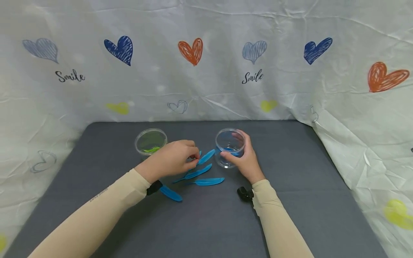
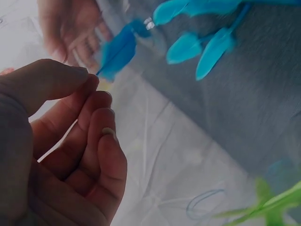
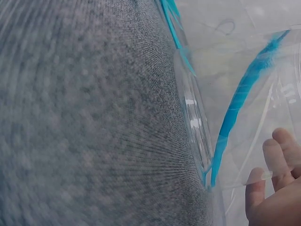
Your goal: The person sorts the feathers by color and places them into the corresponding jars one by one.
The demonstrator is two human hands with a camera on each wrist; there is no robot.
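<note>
My left hand pinches the quill of a blue feather between thumb and forefinger, above the table. Around the round clear plastic jar curl the fingers and thumb of my right hand; the jar stands upright and uncovered on the table. Inside it a blue feather leans against the wall. Several more blue feathers lie loose between the two hands, among them one nearer me and another beside my left wrist.
A second clear jar stands to the left, partly behind my left hand, with green feathers in it. Dark grey cloth covers the table. A white curtain printed with hearts hangs along the back and sides.
</note>
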